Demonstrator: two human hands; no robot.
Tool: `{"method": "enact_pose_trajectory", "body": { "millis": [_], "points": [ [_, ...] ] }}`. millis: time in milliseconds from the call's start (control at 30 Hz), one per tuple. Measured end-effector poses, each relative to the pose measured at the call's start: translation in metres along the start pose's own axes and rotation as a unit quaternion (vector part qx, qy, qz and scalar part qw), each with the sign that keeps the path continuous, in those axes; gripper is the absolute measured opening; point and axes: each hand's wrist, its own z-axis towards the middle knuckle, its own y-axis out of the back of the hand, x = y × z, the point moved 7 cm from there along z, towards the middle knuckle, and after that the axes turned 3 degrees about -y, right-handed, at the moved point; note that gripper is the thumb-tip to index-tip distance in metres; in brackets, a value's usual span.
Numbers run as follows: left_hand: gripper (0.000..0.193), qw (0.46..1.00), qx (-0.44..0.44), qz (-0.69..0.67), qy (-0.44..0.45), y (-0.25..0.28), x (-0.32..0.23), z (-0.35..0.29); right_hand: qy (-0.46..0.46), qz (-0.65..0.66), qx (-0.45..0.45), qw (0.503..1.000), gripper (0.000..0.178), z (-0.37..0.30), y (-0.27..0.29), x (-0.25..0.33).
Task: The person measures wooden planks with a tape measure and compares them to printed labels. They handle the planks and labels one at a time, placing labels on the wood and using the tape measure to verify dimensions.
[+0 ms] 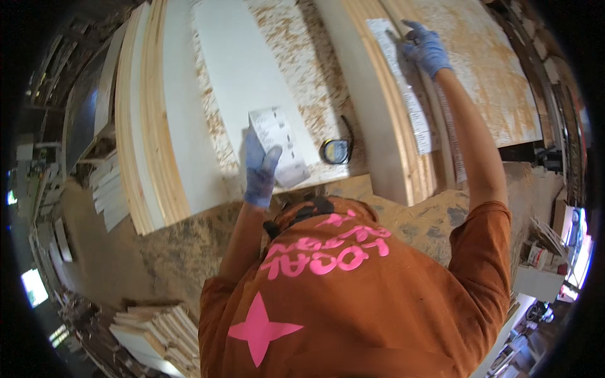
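Note:
My left hand [259, 173], in a blue-grey glove, is closed around a white printed paper pad or stack of labels [277, 142], with the thumb across its front. The pad is held above a pale board strewn with wood dust. Stretched out to the far right, my gloved right hand [428, 50] has its fingers apart over a stack of boards [394, 120]. Its fingertips are close to a long white printed paper strip [403, 88] lying along the boards; whether they touch it I cannot tell. A black-and-yellow tape measure [336, 151] rests right of the pad.
Tall stacked boards [151, 126] stand on the left. At the right lies a wide dusty panel [485, 69]. Loose wood pieces [161, 337] are piled at the lower left, on a floor [170, 252] covered with sawdust. A white box [539, 280] stands at the lower right.

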Motion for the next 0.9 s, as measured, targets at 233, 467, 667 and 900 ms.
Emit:
{"method": "enact_pose_trajectory", "body": {
  "millis": [233,467,667,900],
  "points": [
    [0.069,0.996,-0.048,-0.058,0.042,0.038,0.011,0.000,0.069,-0.027,-0.021,0.997,0.047,-0.018,0.005,0.037],
    [0.064,0.988,-0.100,-0.077,0.091,0.059,0.032,-0.005,0.119,0.130,0.035,0.984,0.050,-0.031,-0.003,0.062],
    [0.052,0.979,-0.121,-0.136,0.091,0.088,0.076,-0.005,0.196,0.113,0.156,0.961,0.048,-0.043,-0.029,0.151],
    [0.053,0.952,-0.265,-0.106,0.115,0.135,0.151,0.011,0.151,-0.105,0.398,0.899,0.041,-0.098,-0.163,0.265]
  ]
}}
